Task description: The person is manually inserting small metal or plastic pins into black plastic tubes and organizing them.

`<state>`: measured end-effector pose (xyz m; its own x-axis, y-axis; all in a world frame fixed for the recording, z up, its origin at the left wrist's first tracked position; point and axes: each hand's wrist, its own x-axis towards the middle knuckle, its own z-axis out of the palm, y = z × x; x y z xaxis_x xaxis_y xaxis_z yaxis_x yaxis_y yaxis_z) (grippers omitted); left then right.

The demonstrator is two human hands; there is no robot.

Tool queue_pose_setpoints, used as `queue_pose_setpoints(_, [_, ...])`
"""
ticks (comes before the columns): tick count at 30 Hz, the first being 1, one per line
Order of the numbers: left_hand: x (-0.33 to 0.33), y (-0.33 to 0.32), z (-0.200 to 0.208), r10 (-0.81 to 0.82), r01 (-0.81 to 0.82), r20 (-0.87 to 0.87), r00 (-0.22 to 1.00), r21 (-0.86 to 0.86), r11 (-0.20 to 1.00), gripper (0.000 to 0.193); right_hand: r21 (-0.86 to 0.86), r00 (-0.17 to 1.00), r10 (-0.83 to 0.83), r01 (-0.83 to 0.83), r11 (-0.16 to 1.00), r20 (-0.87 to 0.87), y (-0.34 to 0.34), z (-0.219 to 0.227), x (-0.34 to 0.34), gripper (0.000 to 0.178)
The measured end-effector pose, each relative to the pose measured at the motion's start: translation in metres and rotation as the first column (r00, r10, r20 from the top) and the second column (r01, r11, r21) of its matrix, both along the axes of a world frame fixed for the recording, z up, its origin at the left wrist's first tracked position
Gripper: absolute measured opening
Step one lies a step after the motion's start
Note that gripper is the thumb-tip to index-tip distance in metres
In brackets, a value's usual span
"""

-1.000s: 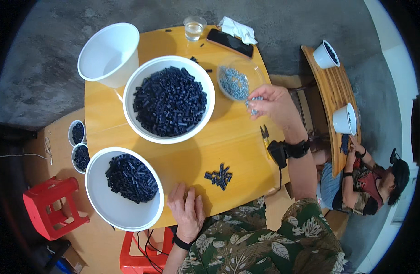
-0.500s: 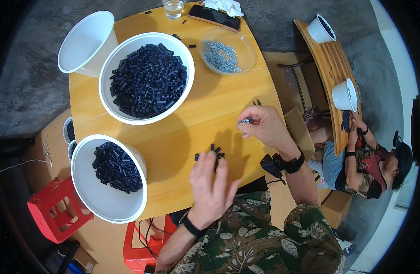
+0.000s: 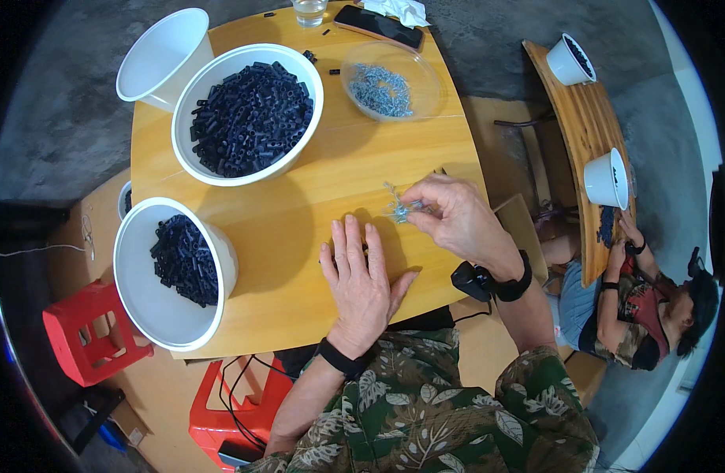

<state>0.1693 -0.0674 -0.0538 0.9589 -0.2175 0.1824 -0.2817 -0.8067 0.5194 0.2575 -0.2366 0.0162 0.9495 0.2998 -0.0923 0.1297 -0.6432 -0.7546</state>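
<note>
My left hand [image 3: 357,276] lies flat on the wooden table with its fingers stretched out. It covers most of a few small black tubular pieces; only bits of black show between the fingers. To its right, my right hand [image 3: 457,217] has thumb and forefinger pinched at a little heap of silvery screws [image 3: 398,206] on the tabletop. Some screws lie loose beside the fingertips, and others sit under the hand. Dark pointed tips of an object I cannot make out [image 3: 439,171] poke out behind the right hand.
A white tub [image 3: 252,118] full of black pieces stands at the far left, a tilted, partly filled tub [image 3: 185,264] nearer. Behind are an empty tub [image 3: 164,59], a clear dish of screws [image 3: 380,89], a phone [image 3: 378,26] and a glass [image 3: 309,11]. Another person sits at a bench [image 3: 587,134] right.
My left hand has come down flat over the black pieces. My right hand has lowered the screws to the table, where several now lie spread. The whole view has shifted slightly.
</note>
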Motion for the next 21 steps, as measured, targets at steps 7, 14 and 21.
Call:
queue_pose_setpoints(7, [0.002, 0.001, -0.001, 0.005, -0.005, -0.016, 1.000, 0.003, 1.000, 0.095, 0.148, 0.986, -0.093, 0.073, 0.986, 0.135, -0.011, 0.016, -0.015, 0.014])
queue_pose_setpoints(14, [0.003, -0.003, 0.001, 0.004, -0.004, -0.029, 1.000, 0.013, 1.000, 0.093, 0.612, 0.829, -0.532, 0.513, 0.602, -0.172, -0.005, -0.040, -0.088, 0.012])
queue_pose_setpoints(21, [0.004, -0.004, 0.000, 0.016, -0.016, -0.006, 1.000, 0.032, 0.999, 0.092, 0.501, 0.817, -0.550, 0.407, 0.764, 0.175, 0.019, -0.069, -0.110, 0.019])
